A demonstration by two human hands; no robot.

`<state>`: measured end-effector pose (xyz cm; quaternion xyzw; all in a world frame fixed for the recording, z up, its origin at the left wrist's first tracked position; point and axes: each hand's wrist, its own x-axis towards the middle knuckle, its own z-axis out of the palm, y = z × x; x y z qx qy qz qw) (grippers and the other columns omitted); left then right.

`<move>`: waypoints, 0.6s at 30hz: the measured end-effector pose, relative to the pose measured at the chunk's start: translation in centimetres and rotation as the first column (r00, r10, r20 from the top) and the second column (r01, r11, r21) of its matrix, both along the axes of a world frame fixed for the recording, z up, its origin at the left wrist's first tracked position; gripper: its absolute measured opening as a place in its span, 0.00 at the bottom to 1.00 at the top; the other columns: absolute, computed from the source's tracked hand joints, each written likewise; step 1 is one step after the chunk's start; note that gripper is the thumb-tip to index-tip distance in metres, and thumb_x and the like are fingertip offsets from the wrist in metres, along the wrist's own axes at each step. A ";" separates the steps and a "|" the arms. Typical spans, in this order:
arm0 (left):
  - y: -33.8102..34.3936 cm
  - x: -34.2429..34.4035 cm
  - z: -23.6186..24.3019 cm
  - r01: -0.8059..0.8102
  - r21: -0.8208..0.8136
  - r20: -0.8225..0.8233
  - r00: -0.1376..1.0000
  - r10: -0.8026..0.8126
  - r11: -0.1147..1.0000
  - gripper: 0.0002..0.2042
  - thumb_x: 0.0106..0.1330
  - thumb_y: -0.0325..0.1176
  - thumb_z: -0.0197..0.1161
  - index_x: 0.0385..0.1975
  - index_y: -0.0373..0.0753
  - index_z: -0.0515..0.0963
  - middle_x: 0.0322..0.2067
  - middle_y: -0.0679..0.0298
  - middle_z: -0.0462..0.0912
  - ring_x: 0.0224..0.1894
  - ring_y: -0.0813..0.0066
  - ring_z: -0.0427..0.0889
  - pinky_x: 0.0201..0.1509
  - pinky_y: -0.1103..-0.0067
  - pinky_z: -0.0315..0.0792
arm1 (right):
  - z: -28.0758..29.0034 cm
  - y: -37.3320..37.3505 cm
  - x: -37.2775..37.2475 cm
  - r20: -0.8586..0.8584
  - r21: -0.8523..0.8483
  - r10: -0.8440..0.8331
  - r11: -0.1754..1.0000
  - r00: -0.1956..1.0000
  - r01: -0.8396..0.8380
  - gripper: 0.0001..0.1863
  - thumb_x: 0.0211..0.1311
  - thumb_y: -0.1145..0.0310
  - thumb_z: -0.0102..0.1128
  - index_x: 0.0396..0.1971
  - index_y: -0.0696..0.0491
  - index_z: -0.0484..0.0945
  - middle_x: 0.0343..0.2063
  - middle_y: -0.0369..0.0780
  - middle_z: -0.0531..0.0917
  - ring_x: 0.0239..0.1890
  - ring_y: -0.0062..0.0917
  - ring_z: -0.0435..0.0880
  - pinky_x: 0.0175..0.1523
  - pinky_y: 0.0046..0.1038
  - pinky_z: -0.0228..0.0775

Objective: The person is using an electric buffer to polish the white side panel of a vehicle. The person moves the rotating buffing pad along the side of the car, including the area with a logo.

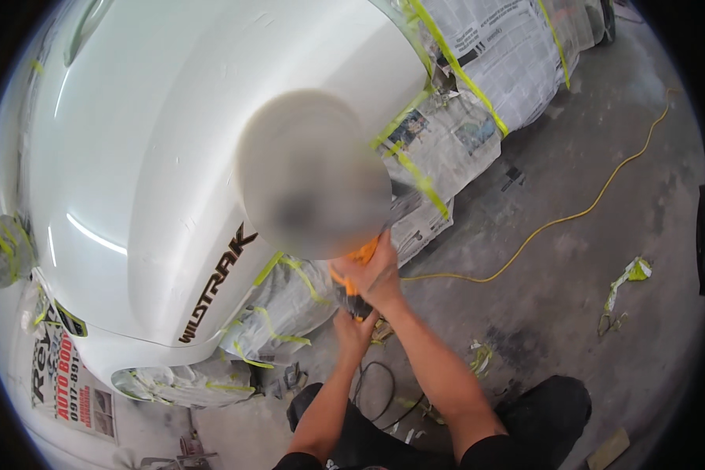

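Orange power tool (pixel 350 291) is near the white car panel (pixel 188 172), its working end blurred; right hand (pixel 377 272) grasps its body, left hand (pixel 355 332) its lower end. Better to press lightly, evenly.

open floor (pixel 540 305) rightward, yellow cord (pixel 540 229) crossing it, white hood (pixel 164 157) blocking left

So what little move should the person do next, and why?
Maybe guide the orange tool slightly left, over the white panel, because the right hand and left hand both grip it near taped newspaper at the panel's edge. Its front is blurred, so I can't tell whether it touches.
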<state>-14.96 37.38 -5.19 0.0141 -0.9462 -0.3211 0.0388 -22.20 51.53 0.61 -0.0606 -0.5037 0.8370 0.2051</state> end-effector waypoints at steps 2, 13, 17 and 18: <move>2.6 -2.4 0.9 0.103 0.109 -0.063 0.993 -0.097 0.989 0.21 0.54 0.40 0.75 0.37 0.28 0.77 0.25 0.54 0.84 0.27 0.61 0.82 0.33 0.67 0.74 | 1.4 3.0 -1.6 -0.016 -0.071 -0.031 0.997 0.999 0.029 0.36 0.51 0.62 0.79 0.54 0.59 0.67 0.45 0.45 0.84 0.44 0.31 0.86 0.48 0.32 0.79; 5.0 -5.6 1.3 0.116 0.072 -0.129 0.986 -0.106 0.991 0.25 0.51 0.48 0.75 0.31 0.30 0.74 0.22 0.44 0.81 0.26 0.46 0.84 0.31 0.64 0.74 | 3.3 6.2 -3.6 -0.083 -0.131 -0.095 0.988 0.992 0.084 0.27 0.60 0.73 0.70 0.56 0.58 0.67 0.48 0.39 0.82 0.46 0.20 0.82 0.52 0.24 0.75; -1.3 -1.6 -0.6 -0.027 -0.093 0.059 0.998 0.033 0.995 0.26 0.48 0.48 0.77 0.34 0.32 0.78 0.27 0.47 0.84 0.31 0.49 0.84 0.37 0.64 0.76 | 1.5 0.4 -0.3 -0.054 -0.188 0.012 0.982 0.998 -0.022 0.27 0.59 0.73 0.71 0.56 0.58 0.68 0.48 0.38 0.81 0.47 0.21 0.81 0.53 0.26 0.75; -2.6 -0.4 -1.2 -0.027 -0.001 0.023 0.999 0.027 1.000 0.25 0.48 0.48 0.77 0.34 0.32 0.79 0.27 0.49 0.84 0.30 0.52 0.84 0.38 0.64 0.76 | 0.4 -1.0 0.6 -0.034 -0.221 0.081 0.971 0.996 -0.087 0.30 0.58 0.72 0.72 0.57 0.58 0.66 0.47 0.39 0.81 0.46 0.22 0.82 0.52 0.26 0.76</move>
